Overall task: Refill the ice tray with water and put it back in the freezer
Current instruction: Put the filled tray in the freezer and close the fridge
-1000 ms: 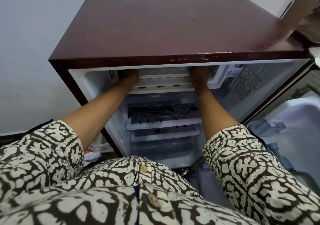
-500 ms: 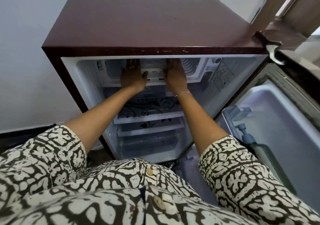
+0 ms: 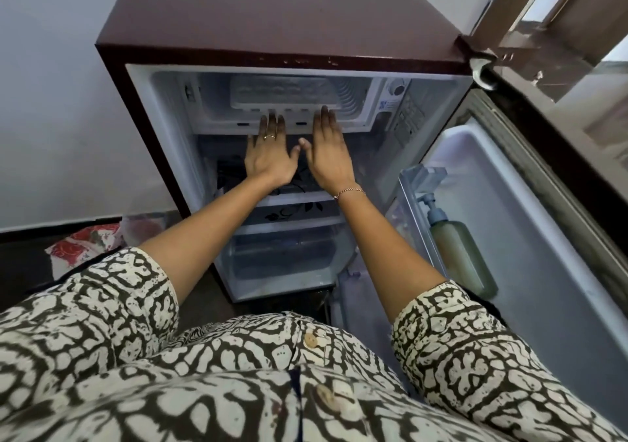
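Both hands are flat with straight fingers and hold nothing. The left hand (image 3: 268, 158) and right hand (image 3: 329, 159) lie side by side, palms down, at the mouth of the freezer compartment (image 3: 217, 102).

One maroon-topped fridge (image 3: 289, 10) stands against a pale wall. Its single door (image 3: 530, 254) is swung wide open to the right. The freezer compartment runs across the top of the cabinet. Below it sit two shelves with a dark floral print (image 3: 295, 209), then one clear drawer (image 3: 282, 258).

One white ice tray (image 3: 282, 93) rests inside the freezer compartment, its long side toward the person. The fingertips of both hands seem to reach its front edge, though the contact is hard to make out. Both forearms cross in front of the upper shelf and hide part of it.

One green pump bottle (image 3: 458, 251) stands in the door rack. One red-flowered cloth (image 3: 85, 241) lies on the floor to the left of the fridge.

One round dial (image 3: 397, 87) sits right of the freezer compartment, above one blue-and-white sticker (image 3: 387, 106) whose writing is too small to read.

The left hand wears one ring (image 3: 270, 137), and one thin bracelet (image 3: 350, 191) circles the right wrist.
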`<state>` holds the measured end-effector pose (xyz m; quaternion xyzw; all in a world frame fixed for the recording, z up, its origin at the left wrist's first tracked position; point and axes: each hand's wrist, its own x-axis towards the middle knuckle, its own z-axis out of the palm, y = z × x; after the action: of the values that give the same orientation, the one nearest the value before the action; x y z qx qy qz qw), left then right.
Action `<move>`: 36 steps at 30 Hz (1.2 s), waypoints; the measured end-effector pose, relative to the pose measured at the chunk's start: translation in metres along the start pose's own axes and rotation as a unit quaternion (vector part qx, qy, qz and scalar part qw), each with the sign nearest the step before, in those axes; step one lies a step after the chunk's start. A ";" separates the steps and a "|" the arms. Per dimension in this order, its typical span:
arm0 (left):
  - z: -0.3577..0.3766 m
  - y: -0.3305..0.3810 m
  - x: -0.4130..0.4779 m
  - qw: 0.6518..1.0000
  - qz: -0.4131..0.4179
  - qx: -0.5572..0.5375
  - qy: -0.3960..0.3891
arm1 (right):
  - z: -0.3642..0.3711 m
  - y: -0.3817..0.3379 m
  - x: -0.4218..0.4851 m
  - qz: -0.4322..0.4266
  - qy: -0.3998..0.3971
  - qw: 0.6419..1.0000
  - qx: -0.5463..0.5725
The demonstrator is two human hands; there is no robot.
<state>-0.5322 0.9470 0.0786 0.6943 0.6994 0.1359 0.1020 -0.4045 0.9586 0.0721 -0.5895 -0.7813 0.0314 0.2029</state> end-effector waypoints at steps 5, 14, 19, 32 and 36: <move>0.006 0.009 -0.041 1.000 0.011 0.013 -0.001 | -0.007 -0.004 -0.036 -0.001 0.012 1.000 0.006; 0.010 0.020 -0.104 0.996 0.034 0.073 0.049 | -0.016 -0.010 -0.099 -0.002 0.008 1.000 0.019; 0.021 0.019 -0.141 0.992 0.040 0.098 0.066 | -0.015 -0.010 -0.135 -0.015 0.002 0.999 0.031; 0.033 0.014 -0.214 0.991 0.027 0.121 0.046 | 0.002 -0.027 -0.213 0.022 0.005 0.996 0.086; 0.033 0.007 -0.236 0.992 0.012 0.116 0.037 | 0.003 -0.037 -0.230 0.011 -0.012 0.996 0.086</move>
<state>-0.5112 0.7126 0.0390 0.7046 0.7051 0.0802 -0.0069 -0.3880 0.7328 0.0159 -0.5778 -0.7718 0.1075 0.2429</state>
